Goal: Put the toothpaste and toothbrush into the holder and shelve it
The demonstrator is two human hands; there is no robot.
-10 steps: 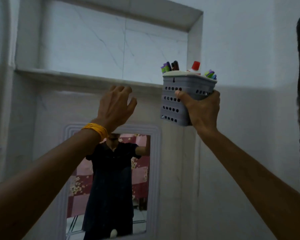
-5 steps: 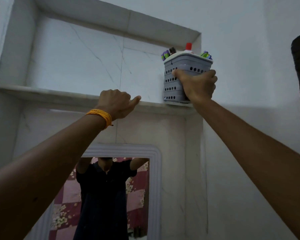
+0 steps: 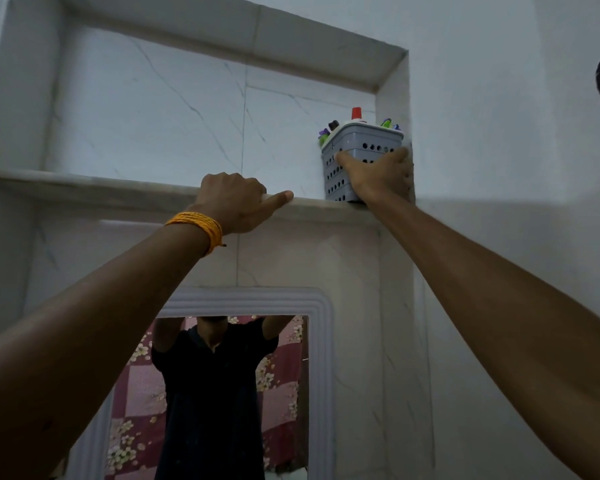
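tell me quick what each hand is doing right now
Left hand: closed, fingers curled over the shelf edge, holding no object.
Right hand: closed around the grey holder, which sits on the shelf.

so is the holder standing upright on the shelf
Upright: the holder sits flat on the shelf in the right corner, rim level, items poking out the top, right hand gripping it.

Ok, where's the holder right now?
The holder sits at the right end of the shelf, in the niche's right corner, with the right hand gripping its front.

No readable text or labels anywhere (too dim, too small).
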